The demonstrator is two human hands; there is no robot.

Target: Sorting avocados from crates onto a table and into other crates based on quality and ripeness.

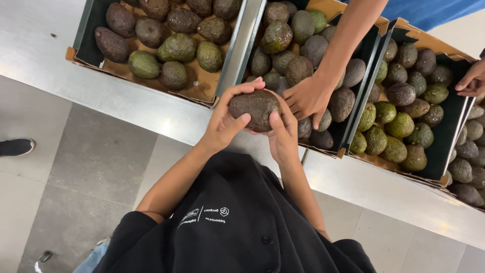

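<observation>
Step in hand, as judged from the frame: inspection of a single avocado, held up at centre frame over the near edge of the steel counter.

Left to right:
- The left hand cups the fruit's left side. Its fingers curl over the top, and the thumb presses the front face.
- The avocado sits between both hands, dark and rough-skinned, clear of the trays.
- The right hand closes on the right side, thumb on the front, fingers behind and mostly hidden.

Both sets of fingers are closed on the fruit.

The partly filled left tray lies at upper left. Just right of the fruit, another person's hand reaches into the middle tray.

Any next move would call for light, even thumb pressure, since the skin probably bruises easily.
</observation>
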